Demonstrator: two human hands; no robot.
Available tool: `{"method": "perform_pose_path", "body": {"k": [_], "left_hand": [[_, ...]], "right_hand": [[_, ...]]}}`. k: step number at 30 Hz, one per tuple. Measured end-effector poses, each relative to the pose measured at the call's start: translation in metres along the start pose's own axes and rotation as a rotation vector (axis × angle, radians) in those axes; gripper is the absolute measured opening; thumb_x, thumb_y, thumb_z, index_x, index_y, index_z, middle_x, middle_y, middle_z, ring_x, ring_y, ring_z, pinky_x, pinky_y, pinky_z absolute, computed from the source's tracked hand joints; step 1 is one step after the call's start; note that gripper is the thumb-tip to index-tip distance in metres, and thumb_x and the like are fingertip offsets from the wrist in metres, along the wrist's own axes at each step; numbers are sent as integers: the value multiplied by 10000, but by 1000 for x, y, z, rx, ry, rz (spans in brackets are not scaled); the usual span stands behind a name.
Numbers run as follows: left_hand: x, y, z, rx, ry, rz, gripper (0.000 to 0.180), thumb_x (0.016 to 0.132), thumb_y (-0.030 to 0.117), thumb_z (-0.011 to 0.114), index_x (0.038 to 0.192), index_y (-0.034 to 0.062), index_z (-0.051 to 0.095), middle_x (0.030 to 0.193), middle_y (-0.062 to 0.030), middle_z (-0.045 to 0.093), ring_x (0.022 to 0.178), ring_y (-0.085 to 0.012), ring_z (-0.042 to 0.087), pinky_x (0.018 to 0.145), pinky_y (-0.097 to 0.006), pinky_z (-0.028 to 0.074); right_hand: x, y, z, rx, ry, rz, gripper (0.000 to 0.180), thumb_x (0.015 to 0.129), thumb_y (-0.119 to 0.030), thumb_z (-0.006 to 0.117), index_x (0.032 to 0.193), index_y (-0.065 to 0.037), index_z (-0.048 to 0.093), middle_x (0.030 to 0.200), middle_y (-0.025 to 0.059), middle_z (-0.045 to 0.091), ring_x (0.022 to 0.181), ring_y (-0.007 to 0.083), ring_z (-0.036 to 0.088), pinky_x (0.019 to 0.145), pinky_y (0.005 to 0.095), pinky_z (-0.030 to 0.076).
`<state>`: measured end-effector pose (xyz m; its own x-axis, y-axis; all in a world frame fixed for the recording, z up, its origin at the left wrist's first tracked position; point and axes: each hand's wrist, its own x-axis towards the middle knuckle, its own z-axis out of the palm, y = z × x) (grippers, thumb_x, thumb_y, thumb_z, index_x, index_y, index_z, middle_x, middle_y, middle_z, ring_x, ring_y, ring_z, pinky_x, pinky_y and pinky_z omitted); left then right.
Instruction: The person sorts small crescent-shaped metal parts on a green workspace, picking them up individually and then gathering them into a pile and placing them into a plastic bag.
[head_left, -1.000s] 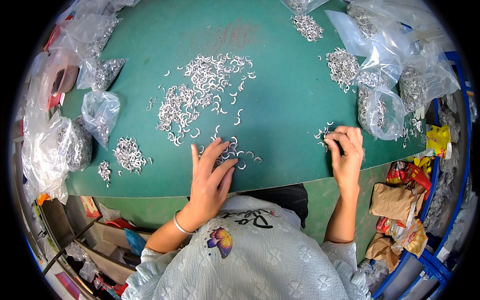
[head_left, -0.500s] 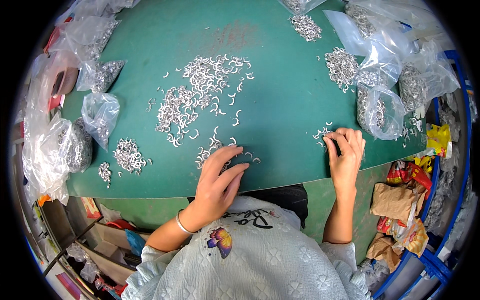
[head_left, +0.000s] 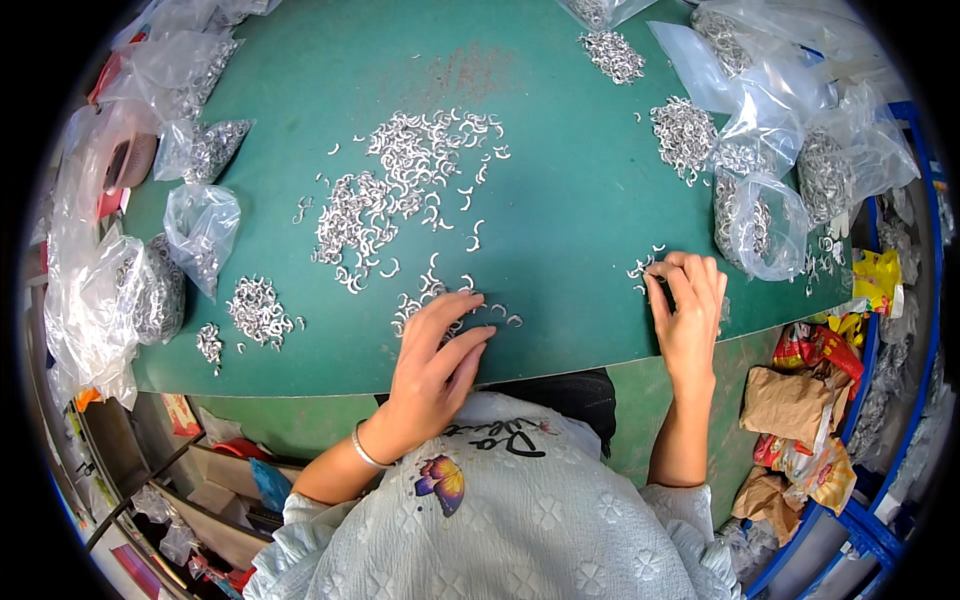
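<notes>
Small silver crescent-shaped metal pieces (head_left: 405, 160) lie in a large loose heap on the green tabletop (head_left: 570, 200). My left hand (head_left: 432, 350) rests near the front edge, fingers curved and apart. It partly covers a smaller group of the crescent pieces (head_left: 430, 290), and no piece shows between its fingers. Farther right, my right hand (head_left: 690, 310) has its thumb and index finger brought together at the edge of a little cluster of pieces (head_left: 640, 268). Whatever lies between those fingertips is too small to make out.
Small piles (head_left: 258, 312) of pieces lie at the left, and others (head_left: 684, 138) at the right. Clear plastic bags (head_left: 200, 235) of pieces line both sides; one open bag (head_left: 768, 225) stands beyond my right hand. Brown paper (head_left: 795, 400) and colourful packaging sit below the table's right edge.
My right hand has shifted very slightly, its fingertips still by the little cluster. The left hand stays in place over its group of pieces.
</notes>
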<state>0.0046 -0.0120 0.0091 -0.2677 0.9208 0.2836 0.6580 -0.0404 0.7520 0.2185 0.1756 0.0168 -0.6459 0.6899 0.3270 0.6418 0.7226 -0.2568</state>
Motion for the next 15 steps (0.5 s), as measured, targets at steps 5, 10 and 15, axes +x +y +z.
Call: {"method": "perform_pose_path", "body": {"k": [5, 10, 15], "left_hand": [[0, -1, 0, 7, -1, -5, 252, 736, -93, 673, 966, 7, 675, 1190, -172, 609, 1136, -356, 569, 968, -435, 437], [0, -1, 1, 7, -6, -3, 251, 735, -87, 677, 967, 9, 674, 1189, -171, 609, 1137, -356, 567, 967, -436, 434], [1, -2, 1, 18, -2, 8, 250, 735, -86, 676, 966, 11, 674, 1188, -169, 609, 1135, -358, 567, 962, -443, 431]], "right_hand": [[3, -1, -2, 30, 29, -15, 154, 722, -27, 742, 837, -46, 642, 910, 49, 589, 848, 244, 531, 731, 366, 369], [4, 3, 3, 80, 29, -7, 160, 714, -28, 750, 831, -47, 642, 897, 47, 594, 843, 240, 535, 739, 362, 371], [5, 2, 3, 42, 10, -31, 158, 715, -27, 748, 827, -47, 638, 906, 53, 600, 853, 241, 540, 751, 363, 374]]}}
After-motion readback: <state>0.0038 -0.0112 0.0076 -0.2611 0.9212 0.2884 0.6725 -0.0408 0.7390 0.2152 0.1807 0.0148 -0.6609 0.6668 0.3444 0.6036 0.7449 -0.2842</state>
